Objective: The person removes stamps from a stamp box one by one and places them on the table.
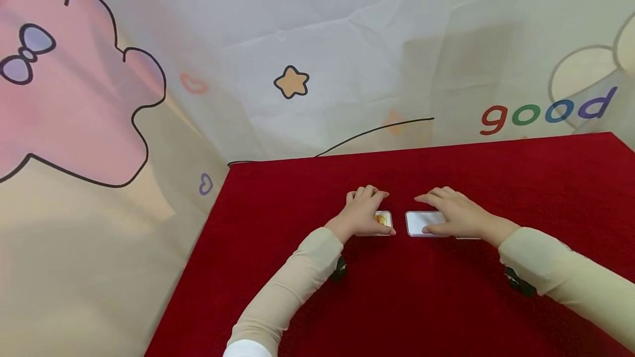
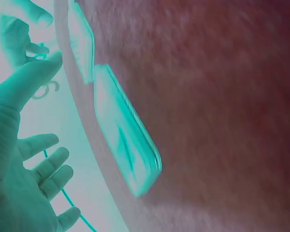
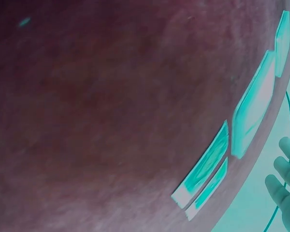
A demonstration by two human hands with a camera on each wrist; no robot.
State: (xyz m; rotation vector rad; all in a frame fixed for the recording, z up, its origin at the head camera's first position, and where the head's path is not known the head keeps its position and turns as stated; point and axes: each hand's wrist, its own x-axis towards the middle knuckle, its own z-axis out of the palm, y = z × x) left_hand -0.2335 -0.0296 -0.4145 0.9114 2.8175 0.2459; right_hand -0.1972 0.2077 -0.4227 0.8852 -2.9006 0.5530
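My left hand (image 1: 364,212) hovers over a flat clear-rimmed case (image 1: 382,218) with a yellowish picture inside, its thumb and fingers spread apart. In the left wrist view that case (image 2: 125,135) lies flat, and the fingers of my left hand (image 2: 26,159) are extended away from it. To the right, my right hand (image 1: 458,214) is above a white rectangular case (image 1: 419,220), thumb and forefinger apart. The right wrist view has this case (image 3: 253,108) on the cloth, with fingertips (image 3: 285,169) at the right edge. I see nothing held in either hand.
Two narrow card-like pieces (image 3: 203,166) lie side by side near the white case; in the head view only an edge (image 1: 468,238) shows below my right hand. A red cloth (image 1: 397,302) covers the table. A printed backdrop (image 1: 347,59) hangs behind.
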